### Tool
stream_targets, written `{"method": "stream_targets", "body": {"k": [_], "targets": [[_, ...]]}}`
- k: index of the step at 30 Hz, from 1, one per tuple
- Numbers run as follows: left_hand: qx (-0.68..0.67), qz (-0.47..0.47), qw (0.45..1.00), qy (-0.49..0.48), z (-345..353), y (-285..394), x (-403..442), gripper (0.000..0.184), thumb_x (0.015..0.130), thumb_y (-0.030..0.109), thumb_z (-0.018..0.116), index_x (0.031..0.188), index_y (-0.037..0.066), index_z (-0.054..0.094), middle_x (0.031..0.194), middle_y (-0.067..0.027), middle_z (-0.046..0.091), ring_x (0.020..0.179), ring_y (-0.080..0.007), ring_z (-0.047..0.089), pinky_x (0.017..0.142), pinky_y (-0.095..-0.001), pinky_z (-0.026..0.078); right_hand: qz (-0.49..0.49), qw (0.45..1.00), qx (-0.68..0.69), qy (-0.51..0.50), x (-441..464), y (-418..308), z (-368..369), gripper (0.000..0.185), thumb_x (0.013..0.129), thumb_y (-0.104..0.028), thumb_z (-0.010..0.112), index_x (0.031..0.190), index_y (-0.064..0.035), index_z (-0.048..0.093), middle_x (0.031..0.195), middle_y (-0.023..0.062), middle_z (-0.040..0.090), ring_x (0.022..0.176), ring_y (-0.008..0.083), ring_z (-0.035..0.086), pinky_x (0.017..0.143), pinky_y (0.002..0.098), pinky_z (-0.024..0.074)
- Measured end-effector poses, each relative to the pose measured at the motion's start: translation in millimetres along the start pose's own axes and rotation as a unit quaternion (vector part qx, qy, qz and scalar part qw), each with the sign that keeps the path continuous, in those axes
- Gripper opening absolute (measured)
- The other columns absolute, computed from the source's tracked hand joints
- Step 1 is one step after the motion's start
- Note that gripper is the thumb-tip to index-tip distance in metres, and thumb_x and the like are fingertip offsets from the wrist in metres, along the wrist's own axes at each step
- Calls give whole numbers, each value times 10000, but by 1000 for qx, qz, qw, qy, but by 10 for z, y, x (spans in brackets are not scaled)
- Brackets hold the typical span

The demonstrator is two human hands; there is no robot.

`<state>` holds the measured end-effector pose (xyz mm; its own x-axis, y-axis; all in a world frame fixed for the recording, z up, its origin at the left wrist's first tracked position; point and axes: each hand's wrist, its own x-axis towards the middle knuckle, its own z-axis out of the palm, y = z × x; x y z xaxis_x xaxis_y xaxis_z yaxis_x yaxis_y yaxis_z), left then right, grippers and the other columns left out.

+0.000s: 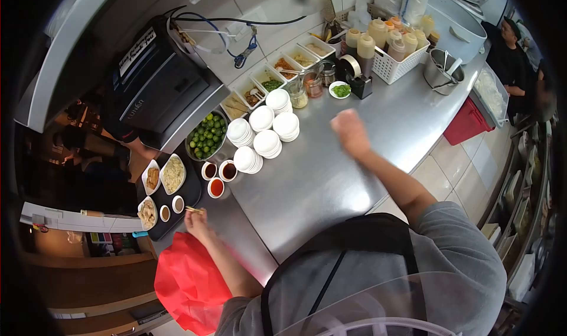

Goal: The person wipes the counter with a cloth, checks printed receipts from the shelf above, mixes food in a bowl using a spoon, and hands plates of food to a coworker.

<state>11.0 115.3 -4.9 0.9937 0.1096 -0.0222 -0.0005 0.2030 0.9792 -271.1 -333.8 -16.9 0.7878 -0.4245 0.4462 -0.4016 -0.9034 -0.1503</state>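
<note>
My left hand (196, 219) pinches a small yellowish item (192, 209), too small to name, beside the dark tray (188, 195). On that tray are white dishes of food, including a bowl of pale shredded food (173, 174), and two small sauce cups. Three cups of dark and red sauce (216, 187) stand on the counter close by. Over the steel counter (295, 188), right of the stacked white saucers (267, 144), is my right hand (349, 132); it is blurred and its fingers are not clear. A red bag (190, 280) lies by my left forearm.
A bowl of green limes (207, 136), a row of topping containers (271, 80) and a small bowl of chopped greens (340, 89) line the back. Beyond stand a white basket (393, 67) of bottles and a metal pot (443, 70). Other people (514, 70) are at the right and left edges.
</note>
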Motion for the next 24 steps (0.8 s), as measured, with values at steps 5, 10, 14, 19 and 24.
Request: {"method": "stream_targets", "body": {"k": [5,10,14,19,24], "targets": [[-68,-161,976,-129,726,125,-1102,234,873,86,520,1091,2,511,929,-102,561,740,-220,597,721,-381,541,-297,937,181,-38,-787,-1298,13,344,792,-117,487,1133,-76,502,1195,137,472,1195,326,384,981,420,338],[-70,-168,957,-226,897,-111,-1580,246,876,104,539,1095,-7,518,889,-74,578,730,-177,594,677,-327,527,-266,936,224,-63,-861,-835,-50,415,870,-175,458,1265,-50,428,1294,137,439,1246,306,370,1001,424,315],[-24,-189,964,-185,734,48,-1805,237,878,90,545,1087,-21,524,895,-89,584,734,-171,594,667,-300,520,-135,984,117,26,-809,464,-275,306,902,-175,429,1168,-46,504,1212,158,489,1173,336,425,970,429,337],[-64,-169,973,-143,276,128,-1718,196,883,83,533,1055,-10,530,872,-92,595,729,-171,599,674,-287,518,171,982,-50,55,-1236,2189,-636,300,922,-169,360,1164,-85,517,1219,181,471,1158,369,411,956,441,347],[-97,-171,973,-121,99,213,-1928,150,894,80,515,1022,4,530,857,-87,602,720,-167,604,671,-285,520,456,843,-259,119,-1145,2688,-181,400,914,-253,397,1252,-44,445,1283,165,433,1238,341,341,980,483,312]]}}
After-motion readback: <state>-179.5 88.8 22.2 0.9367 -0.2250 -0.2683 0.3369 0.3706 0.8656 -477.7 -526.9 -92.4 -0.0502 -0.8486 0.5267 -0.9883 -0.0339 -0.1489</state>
